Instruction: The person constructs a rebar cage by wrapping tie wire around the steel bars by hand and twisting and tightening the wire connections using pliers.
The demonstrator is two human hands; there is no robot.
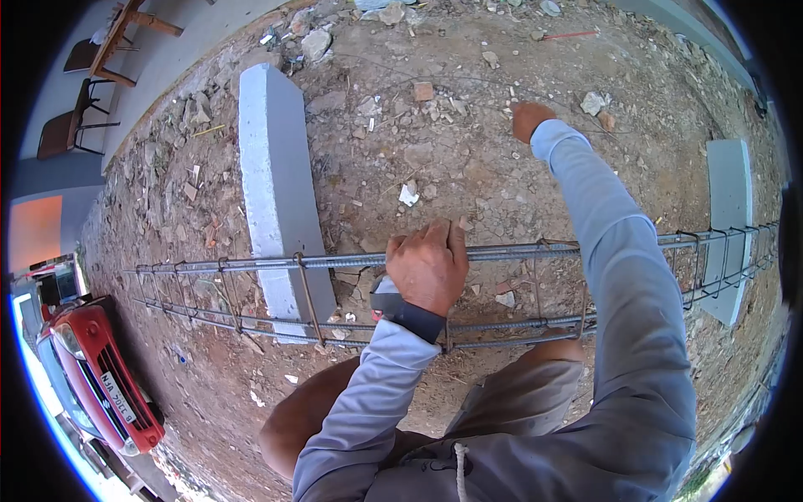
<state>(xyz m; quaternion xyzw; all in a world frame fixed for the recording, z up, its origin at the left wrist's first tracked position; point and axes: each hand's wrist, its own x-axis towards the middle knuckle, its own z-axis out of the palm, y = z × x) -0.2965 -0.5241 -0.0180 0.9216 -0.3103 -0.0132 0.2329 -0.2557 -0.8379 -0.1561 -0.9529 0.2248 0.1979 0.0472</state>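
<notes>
A long cage of steel rebar with square wire stirrups runs across the view in front of my knees. It rests across two grey blocks, one on the left and one on the right. My left hand is closed over the cage's far top bars near the middle, with a dark band at the wrist. Beyond the cage, my right hand is stretched out above the dirt. Its fingers are mostly hidden, and I cannot make out whether it holds anything.
Rubble and stones lie on the rough dirt ground, with a brick piece farther out. A red car stands at the lower left. Chairs and a wooden table are at the upper left.
</notes>
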